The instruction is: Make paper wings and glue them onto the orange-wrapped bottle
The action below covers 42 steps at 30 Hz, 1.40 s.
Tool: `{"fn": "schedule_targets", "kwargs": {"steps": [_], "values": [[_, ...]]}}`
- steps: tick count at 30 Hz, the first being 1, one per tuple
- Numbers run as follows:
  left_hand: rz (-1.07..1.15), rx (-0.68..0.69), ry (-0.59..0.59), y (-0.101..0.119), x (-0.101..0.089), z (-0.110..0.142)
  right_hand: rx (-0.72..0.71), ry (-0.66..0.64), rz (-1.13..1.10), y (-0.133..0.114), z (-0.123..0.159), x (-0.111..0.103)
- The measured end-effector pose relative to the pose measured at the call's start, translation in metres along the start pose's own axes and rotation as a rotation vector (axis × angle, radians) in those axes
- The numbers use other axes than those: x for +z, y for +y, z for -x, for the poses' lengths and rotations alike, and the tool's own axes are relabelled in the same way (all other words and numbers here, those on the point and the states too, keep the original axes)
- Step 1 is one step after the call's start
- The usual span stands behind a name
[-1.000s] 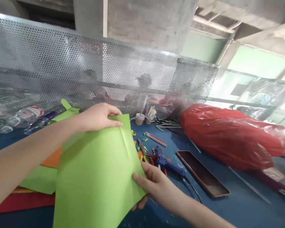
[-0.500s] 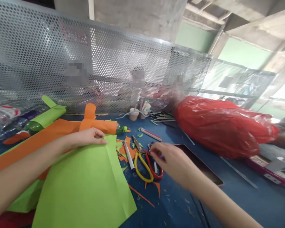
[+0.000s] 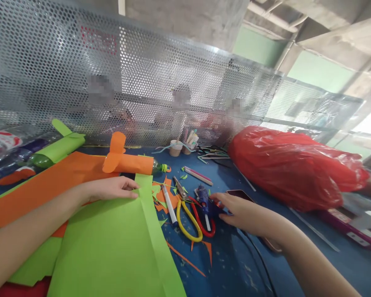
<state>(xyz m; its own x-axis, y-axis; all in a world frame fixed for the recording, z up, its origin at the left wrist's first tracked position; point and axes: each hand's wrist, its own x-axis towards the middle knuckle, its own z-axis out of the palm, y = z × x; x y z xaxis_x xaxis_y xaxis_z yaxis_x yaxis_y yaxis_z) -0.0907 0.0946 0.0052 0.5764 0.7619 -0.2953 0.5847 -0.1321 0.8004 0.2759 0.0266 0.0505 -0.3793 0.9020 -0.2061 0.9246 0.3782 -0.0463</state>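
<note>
My left hand has thumb and fingers together on the top edge of a bright green paper sheet, whose right side carries a creased strip. My right hand has its fingers around the handle of a blue hot glue gun, which lies on the table with a white glue stick poking out of its back. Scissors with one yellow and one red handle loop lie just left of the glue gun. A white marker pen rests beside them among orange and green paper scraps.
Behind stands an orange-wrapped bottle; a green-wrapped bottle lies left. Orange paper spreads beneath my left arm. A phone, a black cord and a big red plastic bag are right. A perforated metal screen bounds the back.
My right hand has shifted right, from over the front of the glue gun to its handle, uncovering the gun's body. My left hand stays at the green sheet's edge.
</note>
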Motion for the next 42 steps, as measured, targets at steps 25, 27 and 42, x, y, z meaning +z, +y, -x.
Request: {"fn": "schedule_targets", "kwargs": {"steps": [25, 27, 42], "values": [[0.38, -0.018, 0.049, -0.003, -0.005, 0.005, 0.135, 0.142, 0.056, -0.07, -0.004, 0.037], [0.402, -0.017, 0.048, -0.004, -0.005, 0.005, 0.156, 0.138, 0.011, -0.068, -0.005, 0.037], [0.319, -0.014, 0.07, -0.006, -0.004, 0.002, 0.013, -0.23, -1.143, -0.024, -0.004, -0.006]]}}
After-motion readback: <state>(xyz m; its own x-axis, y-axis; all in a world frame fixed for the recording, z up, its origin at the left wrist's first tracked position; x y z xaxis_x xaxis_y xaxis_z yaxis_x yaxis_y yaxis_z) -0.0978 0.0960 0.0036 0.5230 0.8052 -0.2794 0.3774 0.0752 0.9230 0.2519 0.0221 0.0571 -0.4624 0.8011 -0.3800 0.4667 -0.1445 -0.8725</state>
